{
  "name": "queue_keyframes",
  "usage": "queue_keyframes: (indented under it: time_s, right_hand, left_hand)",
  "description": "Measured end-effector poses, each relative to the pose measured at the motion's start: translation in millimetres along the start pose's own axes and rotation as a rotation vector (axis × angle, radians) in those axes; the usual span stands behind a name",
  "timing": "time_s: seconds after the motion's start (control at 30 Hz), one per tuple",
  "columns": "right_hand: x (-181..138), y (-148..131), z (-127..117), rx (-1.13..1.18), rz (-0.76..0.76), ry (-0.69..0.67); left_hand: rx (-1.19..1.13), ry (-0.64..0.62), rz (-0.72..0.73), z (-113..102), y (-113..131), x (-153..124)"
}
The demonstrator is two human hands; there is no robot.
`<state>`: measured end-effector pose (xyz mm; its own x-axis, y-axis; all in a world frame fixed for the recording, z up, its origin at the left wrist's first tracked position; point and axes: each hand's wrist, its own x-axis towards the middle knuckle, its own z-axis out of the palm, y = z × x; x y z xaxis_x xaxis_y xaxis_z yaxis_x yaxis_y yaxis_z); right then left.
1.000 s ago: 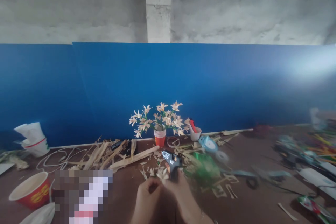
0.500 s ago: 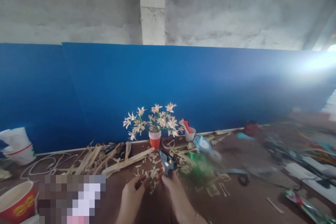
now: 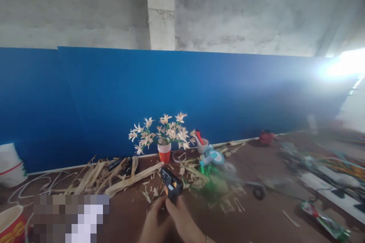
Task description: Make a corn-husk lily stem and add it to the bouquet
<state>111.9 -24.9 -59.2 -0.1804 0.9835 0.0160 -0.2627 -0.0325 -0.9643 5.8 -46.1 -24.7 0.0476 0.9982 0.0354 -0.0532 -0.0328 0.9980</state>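
Glue gun (image 3: 172, 185) gripped in the right hand (image 3: 181, 212), tilted towards eleven o'clock, with pale flowers (image 3: 171, 133) beyond it at twelve! Left hand (image 3: 155, 212) sits close in at nine o'clock, fingertips hidden; open or closed, I can't tell.

A long, flat blue panel (image 3: 182, 87) backs the dark brown tabletop (image 3: 256, 222) beneath a rough grey concrete wall (image 3: 242, 11) and pale straight pillar (image 3: 161, 26); white light (image 3: 349, 64) glares rightward
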Motion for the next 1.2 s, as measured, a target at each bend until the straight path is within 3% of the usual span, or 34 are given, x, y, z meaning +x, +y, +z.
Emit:
queue_keyframes:
  time_s: [0.27, 0.53, 0.7, 0.83, 0.93, 1.03, 1.1, 1.2]
  right_hand:
    - [0.7, -1.8, 2.3, -0.003, -0.023, -0.028]
    - [-0.7, -2.2, 1.3, 0.013, -0.046, -0.020]
    - [0.9, -1.2, 0.7, 0.066, -0.055, -0.004]
    - [-0.8, -7.3, 2.0, 0.047, -0.067, 0.007]
    - [-1.2, -15.2, 0.5, -0.006, -0.070, 0.105]
    - [3.0, -22.7, -5.1, -0.032, -0.086, 0.233]
    - [7.6, -26.5, -9.7, -0.039, -0.090, 0.296]
    - [12.7, -29.8, -14.1, -0.092, -0.054, 0.375]
  left_hand:
    - [0.025, 0.032, 0.005, 1.1, 0.2, -0.7]
    - [-0.050, 0.083, 0.065, -0.9, -20.6, 1.2]
    - [-0.060, 0.020, 0.008, -5.0, -31.6, 9.2]
    - [-0.004, -0.084, 0.053, -0.6, -15.5, 4.0]
    - [0.106, -0.135, 0.061, -4.4, -1.4, 1.4]
    - [0.301, 0.035, 0.097, -24.4, -3.0, 10.2]
    - [0.549, 0.277, 0.103, -42.8, -10.7, 19.1]
    - [0.856, 0.349, 0.162, -62.3, -19.8, 27.4]
